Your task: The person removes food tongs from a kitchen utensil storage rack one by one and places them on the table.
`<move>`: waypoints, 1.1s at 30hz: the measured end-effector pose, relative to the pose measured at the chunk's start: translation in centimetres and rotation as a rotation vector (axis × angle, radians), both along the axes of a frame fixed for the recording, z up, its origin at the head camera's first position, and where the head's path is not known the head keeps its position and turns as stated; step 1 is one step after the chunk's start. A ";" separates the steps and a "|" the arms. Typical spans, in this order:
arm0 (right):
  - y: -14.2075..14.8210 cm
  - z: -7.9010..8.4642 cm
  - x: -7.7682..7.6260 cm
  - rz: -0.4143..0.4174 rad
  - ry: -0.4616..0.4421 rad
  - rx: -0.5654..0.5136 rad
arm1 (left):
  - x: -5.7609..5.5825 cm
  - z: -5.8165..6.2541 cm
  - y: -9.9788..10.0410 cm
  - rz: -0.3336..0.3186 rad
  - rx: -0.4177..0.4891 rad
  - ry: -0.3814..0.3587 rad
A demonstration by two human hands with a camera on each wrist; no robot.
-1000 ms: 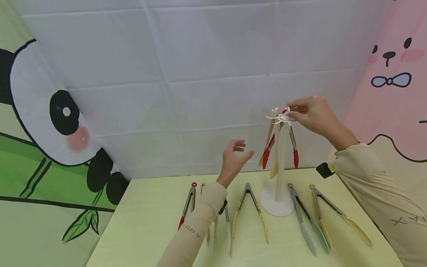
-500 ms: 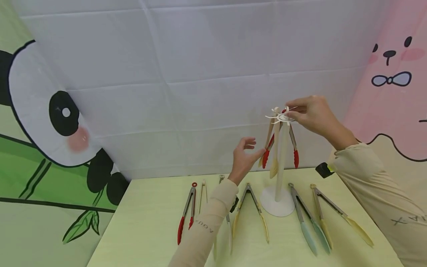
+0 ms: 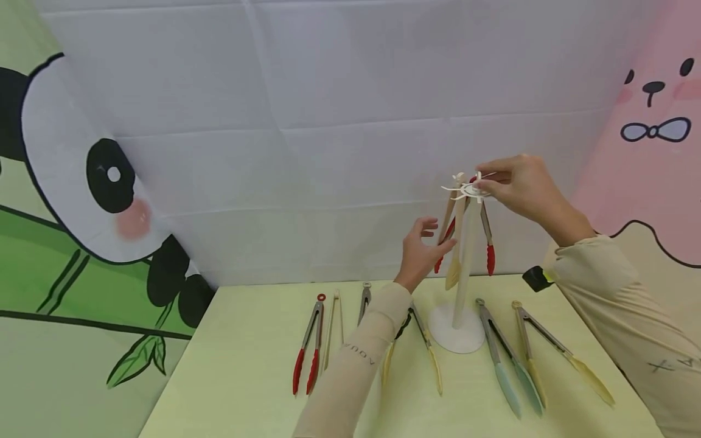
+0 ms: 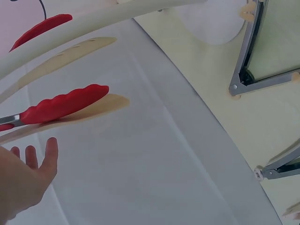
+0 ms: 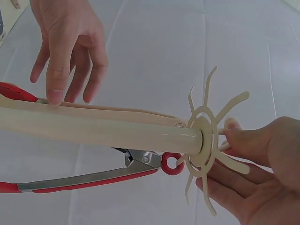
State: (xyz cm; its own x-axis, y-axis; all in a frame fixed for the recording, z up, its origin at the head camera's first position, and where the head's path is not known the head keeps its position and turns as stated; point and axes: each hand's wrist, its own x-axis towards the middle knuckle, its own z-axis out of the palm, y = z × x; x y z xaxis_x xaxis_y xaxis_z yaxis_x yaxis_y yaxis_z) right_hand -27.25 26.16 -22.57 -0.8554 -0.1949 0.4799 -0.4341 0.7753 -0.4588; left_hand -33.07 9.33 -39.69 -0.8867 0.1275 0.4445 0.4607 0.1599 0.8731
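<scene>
My right hand [image 3: 523, 185] pinches the top of a white rack at a hook of its spoked ring [image 5: 206, 136]. The rack's white post [image 3: 464, 286] stands upright on a round base. Red-tipped tongs [image 3: 490, 258] hang spread on the ring, their red loop [image 5: 171, 164] over a hook in the right wrist view. Beige tongs [image 3: 453, 274] hang beside them. My left hand [image 3: 418, 255] is just left of the hanging tongs, fingers loosely bent and thumb apart, holding nothing. Whether its fingertips touch the beige tongs I cannot tell.
On the pale yellow table lie red-tipped tongs [image 3: 319, 347], slim beige tongs [image 3: 328, 340], grey-handled tongs [image 3: 366, 298] partly behind my left arm, yellow-tipped tongs [image 3: 432, 359], pale green-tipped tongs [image 3: 506, 377] and more yellow-tipped tongs [image 3: 588, 380]. A white cloth backdrop [image 3: 328, 182] rises behind.
My left hand has moved right and slightly up, closer to the tongs on the rack. The right hand stays at the rack's top. The head view has shifted slightly.
</scene>
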 end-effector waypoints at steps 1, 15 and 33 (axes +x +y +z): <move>0.0 0.0 0.0 -0.001 -0.001 -0.002 | 0.0 -0.1 0.2 -0.001 0.002 -0.003; 0.0 0.0 0.0 -0.003 0.010 -0.001 | -0.3 -0.6 2.4 0.026 0.006 0.029; -0.1 0.1 -0.2 -0.005 -0.002 -0.020 | -0.4 -0.5 2.0 0.179 -0.054 0.132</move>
